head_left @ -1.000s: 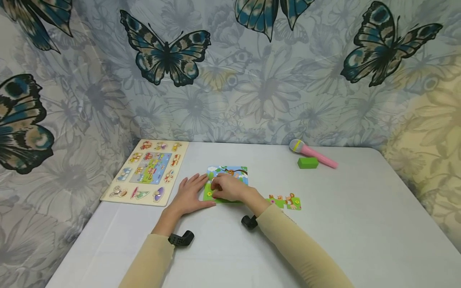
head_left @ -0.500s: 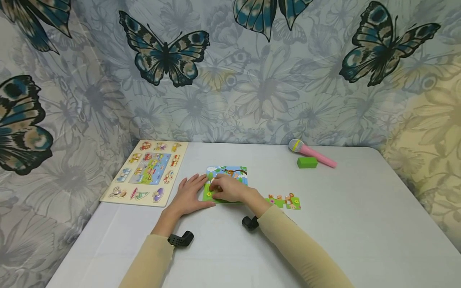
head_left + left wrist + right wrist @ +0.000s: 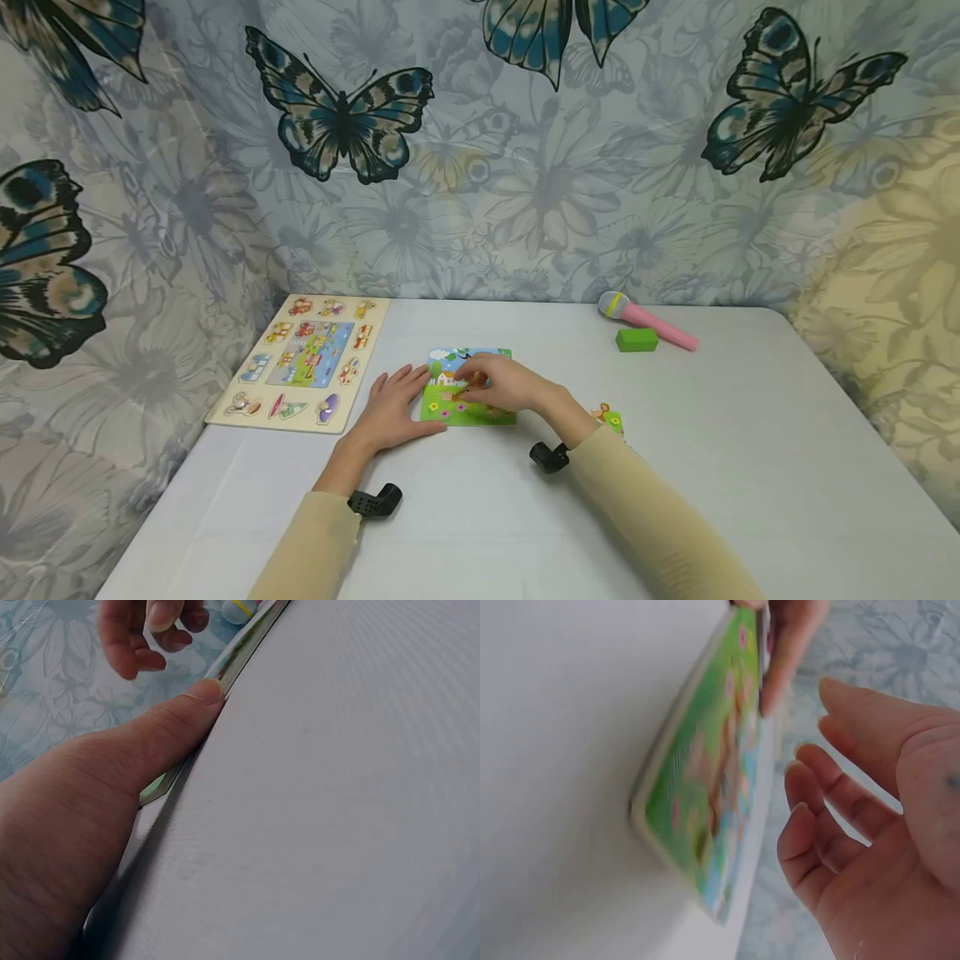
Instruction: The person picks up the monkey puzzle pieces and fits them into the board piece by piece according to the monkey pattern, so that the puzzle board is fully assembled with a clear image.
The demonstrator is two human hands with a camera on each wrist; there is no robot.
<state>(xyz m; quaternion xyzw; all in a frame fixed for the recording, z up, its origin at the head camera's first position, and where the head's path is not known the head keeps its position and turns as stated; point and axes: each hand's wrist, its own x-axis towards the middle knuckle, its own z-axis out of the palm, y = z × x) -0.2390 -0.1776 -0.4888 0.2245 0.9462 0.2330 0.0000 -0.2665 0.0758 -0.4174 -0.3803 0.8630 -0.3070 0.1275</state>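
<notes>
A small picture puzzle board (image 3: 433, 411) in green and blue lies flat in the middle of the table. My left hand (image 3: 392, 413) rests at its left side with fingers spread and straight; the thumb touches the near edge, as the left wrist view shows the thumb (image 3: 176, 727) along the rim. Above the board hovers my right hand (image 3: 513, 385), partly covering the picture. The right wrist view shows this hand (image 3: 877, 840) apart from the board (image 3: 679, 772), fingers loosely bent and nothing between them. A loose puzzle piece (image 3: 613, 418) is partly hidden behind the right forearm.
A large wooden puzzle board (image 3: 232, 410) with vehicle and toy pictures lies at the left. At the back right are a pink toy microphone (image 3: 660, 327) and a green block (image 3: 637, 340). Butterfly-patterned fabric (image 3: 555, 200) rises behind the white table (image 3: 750, 450).
My right hand has lifted off the board and shifted right, uncovering the board's lower part. Its forearm now hides some of the loose pieces. The left hand has stayed in place.
</notes>
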